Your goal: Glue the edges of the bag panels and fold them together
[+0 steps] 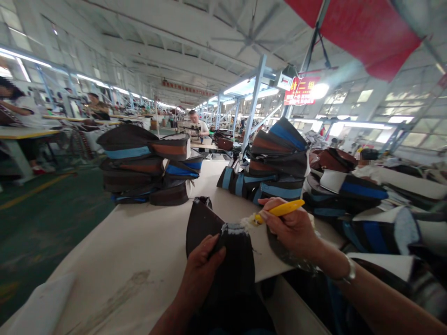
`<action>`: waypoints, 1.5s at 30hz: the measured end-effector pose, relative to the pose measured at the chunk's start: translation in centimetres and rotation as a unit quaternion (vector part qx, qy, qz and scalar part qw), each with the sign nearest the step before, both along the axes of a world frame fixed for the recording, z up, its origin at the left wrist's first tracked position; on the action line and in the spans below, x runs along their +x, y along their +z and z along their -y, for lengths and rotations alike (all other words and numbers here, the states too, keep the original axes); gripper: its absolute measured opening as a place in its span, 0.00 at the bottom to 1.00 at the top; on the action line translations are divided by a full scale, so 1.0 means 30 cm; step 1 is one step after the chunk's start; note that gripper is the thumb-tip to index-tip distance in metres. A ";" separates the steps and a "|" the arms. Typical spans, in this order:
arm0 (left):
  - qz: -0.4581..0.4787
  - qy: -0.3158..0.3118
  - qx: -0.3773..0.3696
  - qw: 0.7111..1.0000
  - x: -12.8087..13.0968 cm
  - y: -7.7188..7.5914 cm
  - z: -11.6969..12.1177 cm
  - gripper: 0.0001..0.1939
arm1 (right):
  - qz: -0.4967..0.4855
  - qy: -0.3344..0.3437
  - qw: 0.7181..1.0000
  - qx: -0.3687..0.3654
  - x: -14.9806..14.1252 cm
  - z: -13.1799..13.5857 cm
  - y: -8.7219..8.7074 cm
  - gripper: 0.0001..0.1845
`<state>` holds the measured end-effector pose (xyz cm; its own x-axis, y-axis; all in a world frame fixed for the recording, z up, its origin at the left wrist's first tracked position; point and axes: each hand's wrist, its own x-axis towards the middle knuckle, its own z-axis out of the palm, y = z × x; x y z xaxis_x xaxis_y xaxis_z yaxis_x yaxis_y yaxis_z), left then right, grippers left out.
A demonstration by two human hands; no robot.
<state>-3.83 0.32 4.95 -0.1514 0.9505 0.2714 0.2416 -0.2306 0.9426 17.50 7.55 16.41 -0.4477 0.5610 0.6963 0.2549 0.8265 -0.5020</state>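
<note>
My left hand (206, 263) is closed on a dark fabric piece (235, 265), thumb on top, near the middle of the table. Along the upper edge of that piece runs a whitish, glue-like smear (233, 228). In my right hand (291, 228) is a brush with a yellow handle (284, 209), gripped between thumb and fingers. Its pale bristles (249, 220) are at the right end of the smeared edge; whether they touch it I cannot tell. Below my right hand sits a dark, rounded container-like thing, mostly hidden by the hand.
Stacks of dark sewn pieces with blue and brown bands stand at the back left (139, 163) and back right (279, 158) of the pale table (115, 260). More pieces (363, 190) pile up on the right. A green floor (38, 209) lies left; people work at tables beyond.
</note>
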 end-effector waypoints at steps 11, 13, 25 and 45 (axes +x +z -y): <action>-0.293 0.102 0.203 0.929 0.046 0.009 -0.004 0.15 | -0.020 -0.064 0.997 0.034 -0.077 0.000 0.042 0.10; -0.395 0.145 0.263 0.868 0.061 0.008 -0.005 0.15 | -0.053 -0.056 0.997 0.024 -0.076 0.018 0.060 0.10; -0.540 0.147 0.298 0.773 0.141 0.001 -0.019 0.15 | 0.200 -0.042 0.972 0.120 -0.044 -0.013 0.080 0.13; -0.325 0.199 0.303 0.873 -0.108 -0.054 -0.023 0.12 | -0.341 0.065 0.816 -0.462 -0.051 -0.017 -0.046 0.19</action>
